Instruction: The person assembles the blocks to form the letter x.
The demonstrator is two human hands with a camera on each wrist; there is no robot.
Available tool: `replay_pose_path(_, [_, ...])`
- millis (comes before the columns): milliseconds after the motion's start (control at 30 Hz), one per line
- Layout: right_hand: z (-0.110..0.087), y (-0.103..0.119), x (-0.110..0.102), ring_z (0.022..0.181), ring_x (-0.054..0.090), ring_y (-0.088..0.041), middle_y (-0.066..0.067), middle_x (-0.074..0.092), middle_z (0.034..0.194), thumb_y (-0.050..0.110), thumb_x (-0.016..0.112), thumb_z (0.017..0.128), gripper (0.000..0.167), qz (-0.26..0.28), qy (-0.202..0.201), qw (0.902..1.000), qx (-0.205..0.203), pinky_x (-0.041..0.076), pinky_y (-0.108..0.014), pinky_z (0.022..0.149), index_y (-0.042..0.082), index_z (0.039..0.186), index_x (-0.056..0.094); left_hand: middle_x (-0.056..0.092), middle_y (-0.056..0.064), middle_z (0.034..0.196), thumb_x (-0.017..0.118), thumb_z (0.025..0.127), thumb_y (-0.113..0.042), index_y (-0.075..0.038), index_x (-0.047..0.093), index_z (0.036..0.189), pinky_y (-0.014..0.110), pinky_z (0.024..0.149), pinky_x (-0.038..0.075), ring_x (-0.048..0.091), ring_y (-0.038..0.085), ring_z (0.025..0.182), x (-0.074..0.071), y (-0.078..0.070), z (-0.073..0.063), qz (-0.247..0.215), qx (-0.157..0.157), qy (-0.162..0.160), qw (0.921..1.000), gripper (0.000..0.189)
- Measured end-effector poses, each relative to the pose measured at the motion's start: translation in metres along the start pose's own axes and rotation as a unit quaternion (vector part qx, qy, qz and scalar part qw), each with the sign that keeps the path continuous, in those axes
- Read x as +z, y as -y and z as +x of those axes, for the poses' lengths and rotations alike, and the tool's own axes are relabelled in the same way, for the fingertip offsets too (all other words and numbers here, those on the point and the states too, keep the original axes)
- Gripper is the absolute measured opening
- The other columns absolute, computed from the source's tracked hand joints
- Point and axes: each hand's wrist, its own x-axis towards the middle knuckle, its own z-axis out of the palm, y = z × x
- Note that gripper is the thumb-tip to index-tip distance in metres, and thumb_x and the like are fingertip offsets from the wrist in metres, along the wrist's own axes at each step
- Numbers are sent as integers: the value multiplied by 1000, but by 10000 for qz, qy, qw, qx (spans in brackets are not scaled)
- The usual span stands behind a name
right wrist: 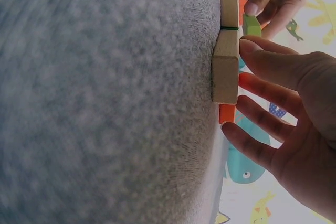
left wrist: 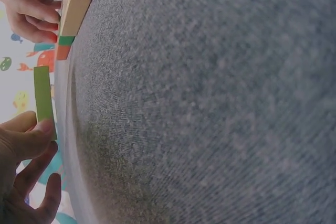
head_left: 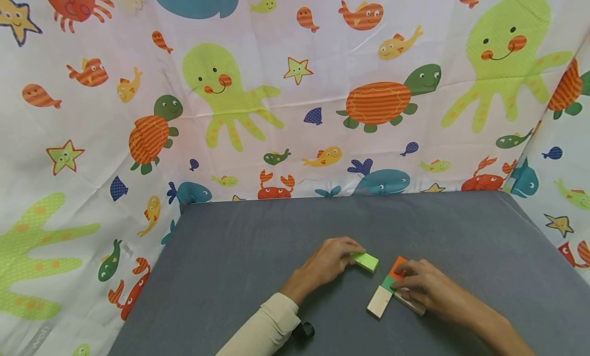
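Observation:
In the head view, my left hand [head_left: 328, 262] pinches a lime-green wooden block [head_left: 367, 263] by one end. The left wrist view shows that block [left wrist: 44, 95] raised off the cloth between thumb and fingers. My right hand [head_left: 427, 288] touches a cluster of blocks from above, its fingers spread and loosely bent in the right wrist view. The cluster has an orange block [head_left: 397, 264], a green block [head_left: 388, 283] and two plain wooden blocks [head_left: 379, 301] reaching toward me. Fingers cover part of the orange block and the right plain block [head_left: 413, 305].
A grey cloth [head_left: 230, 258] covers the table. Behind it and at both sides hangs a white curtain [head_left: 258, 64] printed with sea animals. A small black object [head_left: 304, 330] shows by the left sleeve.

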Motion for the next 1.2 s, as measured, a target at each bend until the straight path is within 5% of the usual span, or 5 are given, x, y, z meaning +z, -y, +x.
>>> replay_pose_path(1200, [-2,-1,2,102,56,-10,3,69,118,10,87,86,30,-1,-170,9997,-181,52,-33,78,30,109,84,73,-5,128,75,98,-8,-17,77,130,20,103,50,66,6,122,14,-5,0,78,188,414,9989,33])
